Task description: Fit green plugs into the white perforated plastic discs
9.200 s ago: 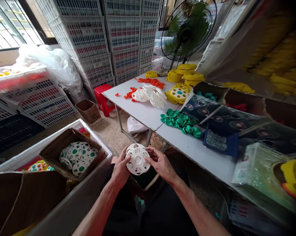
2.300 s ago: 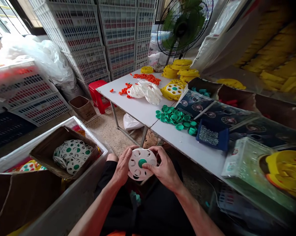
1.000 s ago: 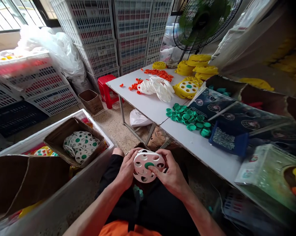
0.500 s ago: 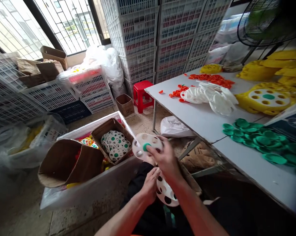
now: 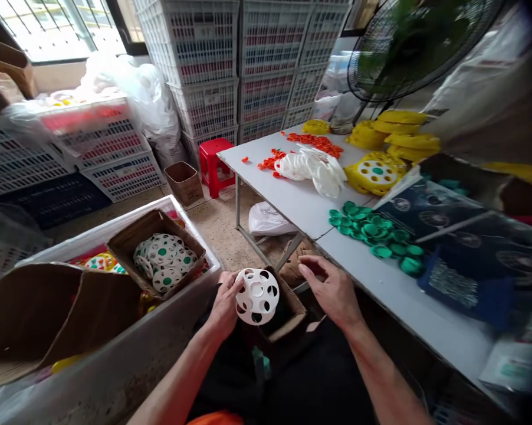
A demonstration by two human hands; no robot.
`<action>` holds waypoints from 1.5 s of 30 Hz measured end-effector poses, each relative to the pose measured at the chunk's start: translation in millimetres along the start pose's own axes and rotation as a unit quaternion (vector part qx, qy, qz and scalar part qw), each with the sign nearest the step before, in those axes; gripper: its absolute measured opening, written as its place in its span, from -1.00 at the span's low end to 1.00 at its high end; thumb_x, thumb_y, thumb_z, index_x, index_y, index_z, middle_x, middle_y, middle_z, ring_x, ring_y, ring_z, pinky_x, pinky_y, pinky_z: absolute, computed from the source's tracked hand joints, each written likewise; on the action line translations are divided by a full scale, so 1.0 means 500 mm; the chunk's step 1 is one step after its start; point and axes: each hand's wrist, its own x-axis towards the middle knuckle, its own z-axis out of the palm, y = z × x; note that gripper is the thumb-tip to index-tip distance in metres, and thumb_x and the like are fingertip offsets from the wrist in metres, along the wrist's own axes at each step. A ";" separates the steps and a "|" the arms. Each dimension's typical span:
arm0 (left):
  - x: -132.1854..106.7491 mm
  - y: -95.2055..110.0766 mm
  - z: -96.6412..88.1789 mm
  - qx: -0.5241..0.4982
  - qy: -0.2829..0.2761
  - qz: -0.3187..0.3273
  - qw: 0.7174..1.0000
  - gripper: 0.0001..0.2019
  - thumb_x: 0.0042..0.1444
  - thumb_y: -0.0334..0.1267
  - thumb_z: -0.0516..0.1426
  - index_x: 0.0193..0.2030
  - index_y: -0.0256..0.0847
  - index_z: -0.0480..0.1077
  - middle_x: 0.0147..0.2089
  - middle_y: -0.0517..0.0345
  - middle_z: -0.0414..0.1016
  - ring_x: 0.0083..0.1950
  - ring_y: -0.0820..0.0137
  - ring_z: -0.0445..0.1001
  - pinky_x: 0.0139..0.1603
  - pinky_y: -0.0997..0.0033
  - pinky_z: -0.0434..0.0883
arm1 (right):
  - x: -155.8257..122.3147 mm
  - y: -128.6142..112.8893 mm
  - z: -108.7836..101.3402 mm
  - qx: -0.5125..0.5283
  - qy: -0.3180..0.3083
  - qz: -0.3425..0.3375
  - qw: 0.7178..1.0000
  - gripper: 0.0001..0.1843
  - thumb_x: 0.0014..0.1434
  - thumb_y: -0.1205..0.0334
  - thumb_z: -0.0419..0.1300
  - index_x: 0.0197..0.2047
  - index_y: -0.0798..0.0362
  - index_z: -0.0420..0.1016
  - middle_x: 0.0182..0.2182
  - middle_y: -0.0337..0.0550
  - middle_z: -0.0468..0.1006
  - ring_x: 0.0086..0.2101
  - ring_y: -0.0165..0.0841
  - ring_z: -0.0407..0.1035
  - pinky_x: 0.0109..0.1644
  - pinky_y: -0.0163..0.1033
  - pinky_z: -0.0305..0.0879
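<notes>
My left hand (image 5: pixel 224 304) pinches the left edge of a white plastic disc (image 5: pixel 257 290). This disc has round holes about a plain raised centre, without a green piece on it. Over the table's near edge, my right hand (image 5: pixel 332 292) hovers with thumb and fingers apart and nothing visible between them. Below and between the hands stands an open cardboard box (image 5: pixel 288 324), its inside mostly dark. Green round caps (image 5: pixel 367 227) lie heaped on the table beyond my right hand. More white discs (image 5: pixel 312 168) are piled farther back.
Left of me, a white foam crate (image 5: pixel 173 206) holds a cardboard box (image 5: pixel 124 248) of green-centred discs (image 5: pixel 166 262). The white table (image 5: pixel 301 212) carries orange pieces (image 5: pixel 314 144) and yellow parts (image 5: pixel 376 171). A red stool (image 5: pixel 215 168), stacked crates (image 5: pixel 204 88) and a fan (image 5: pixel 407 47) stand behind.
My view has swung right. The green-centred disc has left my right hand, which has moved right and opened. My left hand has shifted left and holds the plain white disc up in fuller view.
</notes>
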 end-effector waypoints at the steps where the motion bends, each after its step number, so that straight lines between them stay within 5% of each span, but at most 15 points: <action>1: -0.001 0.004 0.012 0.003 -0.002 -0.003 1.000 -0.49 -0.03 0.06 0.37 -0.03 -0.23 0.52 -0.25 0.16 0.52 -0.31 0.43 0.43 -0.29 0.48 0.33 | -0.009 0.011 -0.028 -0.011 0.000 0.005 1.000 -0.72 0.27 0.00 0.19 -0.11 -0.02 0.59 -0.19 -0.07 0.68 -0.24 -0.17 0.57 -0.08 -0.04 0.50; 5: -0.009 0.007 0.054 0.032 -0.002 0.001 1.000 -0.50 -0.01 0.05 0.36 -0.01 -0.21 0.53 -0.18 0.10 0.59 -0.24 0.38 0.49 -0.26 0.47 0.37 | -0.030 0.034 -0.116 -0.094 0.039 -0.036 0.994 -0.75 0.29 0.03 0.16 -0.12 -0.05 0.59 -0.20 -0.11 0.68 -0.28 -0.19 0.55 -0.12 -0.09 0.48; 10: -0.016 0.013 0.087 0.074 0.000 0.010 0.997 -0.51 -0.02 0.03 0.38 -0.01 -0.20 0.56 -0.15 0.09 0.63 -0.20 0.34 0.54 -0.26 0.48 0.40 | 0.003 0.083 -0.224 -0.257 0.134 -0.070 0.955 -0.73 0.28 0.17 0.11 -0.07 0.04 0.58 -0.17 0.00 0.66 -0.19 -0.10 0.52 -0.04 0.01 0.42; 15: -0.009 0.019 0.102 0.067 -0.028 -0.020 0.997 -0.47 0.01 0.03 0.37 0.09 -0.13 0.53 -0.10 0.11 0.64 -0.16 0.32 0.56 -0.27 0.49 0.42 | 0.062 0.124 -0.289 -0.383 0.119 -0.056 0.914 -0.66 0.26 0.24 0.09 0.01 0.11 0.58 -0.03 0.14 0.63 -0.03 0.03 0.43 0.07 0.12 0.34; 19: -0.004 0.018 0.107 0.068 -0.037 -0.015 0.997 -0.47 -0.01 0.03 0.38 0.08 -0.17 0.53 -0.11 0.08 0.63 -0.16 0.31 0.55 -0.24 0.47 0.42 | 0.077 0.101 -0.256 -0.289 0.085 -0.056 0.952 -0.68 0.27 0.14 0.14 -0.03 0.09 0.61 -0.05 0.09 0.64 -0.09 -0.05 0.47 0.05 0.08 0.37; 22: -0.003 0.016 0.111 0.048 -0.076 -0.030 0.996 -0.49 0.00 0.01 0.37 0.05 -0.21 0.53 -0.16 0.08 0.62 -0.21 0.34 0.52 -0.24 0.46 0.40 | 0.057 0.065 -0.195 -0.092 -0.033 -0.022 0.995 -0.64 0.27 -0.02 0.21 0.00 0.00 0.61 -0.09 -0.05 0.67 -0.17 -0.17 0.53 -0.07 -0.06 0.45; 25: -0.004 0.014 0.117 0.036 -0.089 -0.046 0.994 -0.52 0.00 -0.01 0.38 0.01 -0.22 0.54 -0.18 0.09 0.61 -0.21 0.37 0.50 -0.21 0.47 0.40 | 0.030 0.032 -0.133 0.050 -0.157 0.020 0.986 -0.57 0.22 -0.10 0.27 0.04 -0.04 0.60 -0.07 -0.09 0.66 -0.13 -0.20 0.54 -0.04 -0.13 0.47; 29: -0.008 0.018 0.124 0.042 -0.108 -0.058 0.992 -0.50 0.00 -0.02 0.39 0.05 -0.21 0.54 -0.11 0.04 0.63 -0.14 0.30 0.52 -0.15 0.42 0.40 | 0.008 0.015 -0.081 0.116 -0.260 0.045 0.958 -0.56 0.20 -0.07 0.30 0.06 -0.02 0.61 -0.14 -0.11 0.68 -0.12 -0.18 0.54 -0.05 -0.16 0.46; 38: -0.029 0.033 0.098 -0.032 -0.234 -0.097 0.967 -0.36 0.03 -0.32 0.36 0.29 -0.09 0.40 0.26 -0.07 0.48 0.19 0.07 0.46 0.06 0.27 0.41 | -0.032 0.042 -0.054 0.263 -0.192 0.158 0.932 -0.57 0.09 -0.07 0.40 -0.05 0.00 0.64 -0.36 -0.20 0.64 -0.52 -0.44 0.35 -0.49 -0.34 0.27; 45: -0.039 0.037 0.081 -0.057 -0.338 -0.122 0.931 -0.18 -0.11 -0.53 0.32 0.34 0.03 0.32 0.40 -0.01 0.32 0.34 0.02 0.34 0.20 0.18 0.36 | -0.056 0.051 -0.055 0.360 -0.166 0.211 0.894 -0.54 0.03 -0.02 0.47 -0.05 0.01 0.66 -0.51 -0.26 0.53 -0.60 -0.53 0.25 -0.61 -0.44 0.08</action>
